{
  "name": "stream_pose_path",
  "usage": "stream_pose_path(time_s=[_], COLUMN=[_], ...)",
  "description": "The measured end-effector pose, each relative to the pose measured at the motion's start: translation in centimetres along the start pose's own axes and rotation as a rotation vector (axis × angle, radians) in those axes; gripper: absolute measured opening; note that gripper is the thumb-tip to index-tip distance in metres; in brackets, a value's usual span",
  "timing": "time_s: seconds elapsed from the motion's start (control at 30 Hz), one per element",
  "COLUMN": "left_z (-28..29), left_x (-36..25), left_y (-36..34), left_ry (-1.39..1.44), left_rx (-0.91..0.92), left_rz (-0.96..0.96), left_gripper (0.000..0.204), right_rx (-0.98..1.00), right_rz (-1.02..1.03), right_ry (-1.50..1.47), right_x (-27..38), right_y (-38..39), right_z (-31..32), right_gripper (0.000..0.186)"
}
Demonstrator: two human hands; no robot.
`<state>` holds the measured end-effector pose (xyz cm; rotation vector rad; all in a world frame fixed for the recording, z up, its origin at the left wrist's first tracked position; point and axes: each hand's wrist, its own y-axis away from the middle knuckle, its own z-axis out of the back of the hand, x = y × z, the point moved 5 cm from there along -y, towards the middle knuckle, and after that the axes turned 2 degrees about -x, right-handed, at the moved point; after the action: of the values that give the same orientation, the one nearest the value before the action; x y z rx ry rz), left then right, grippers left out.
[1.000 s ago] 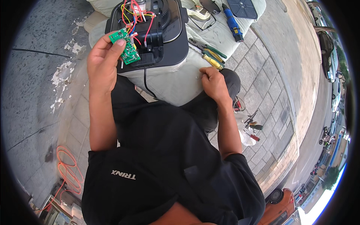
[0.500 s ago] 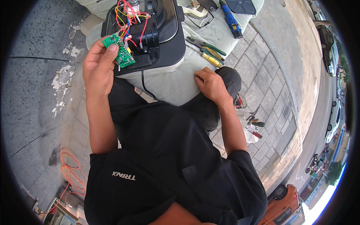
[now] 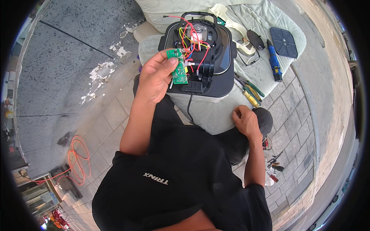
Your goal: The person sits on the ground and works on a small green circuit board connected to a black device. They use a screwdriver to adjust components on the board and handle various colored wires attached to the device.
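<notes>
My left hand (image 3: 156,79) pinches a green circuit board (image 3: 179,73) between thumb and fingers, tilted up so its soldered face shows. Red, yellow and blue wires (image 3: 194,36) run from behind the board into a black appliance (image 3: 222,85) with its inner parts exposed. A black cord (image 3: 189,109) hangs from the appliance's near side. Loosely curled, my right hand (image 3: 248,122) rests by my right knee with nothing visible in it. Just beyond it lie green-handled pliers (image 3: 255,89) and a yellow-handled tool (image 3: 250,99).
The appliance stands on a pale padded seat (image 3: 210,119). At its far right are a blue power screwdriver (image 3: 274,63), a black square plate (image 3: 284,41), a cream curved part (image 3: 235,27) and a dark oval piece (image 3: 255,39). An orange cable (image 3: 79,163) coils on the left paving.
The whole view has swung, so the scene sits further right and lower. The board has turned more upright in my left hand; my right hand stays by the knee.
</notes>
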<state>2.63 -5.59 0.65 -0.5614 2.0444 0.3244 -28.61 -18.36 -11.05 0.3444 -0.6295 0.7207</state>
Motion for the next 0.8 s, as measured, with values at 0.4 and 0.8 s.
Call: stream_pose_path(time_s=[0.4, 0.8], left_z=[3.2, 3.5], left_x=[1.5, 2.4], left_y=[-1.4, -1.5], left_ry=[0.3, 0.368], left_rx=[0.101, 0.196], left_rz=[0.121, 0.113], left_gripper=[0.038, 0.043], right_rx=[0.21, 0.537], right_rz=[0.135, 0.086], right_ry=[-1.098, -1.131], right_x=[11.6, 20.6], right_y=[-5.7, -12.7], right_z=[5.4, 3.0], right_gripper=[0.009, 0.015])
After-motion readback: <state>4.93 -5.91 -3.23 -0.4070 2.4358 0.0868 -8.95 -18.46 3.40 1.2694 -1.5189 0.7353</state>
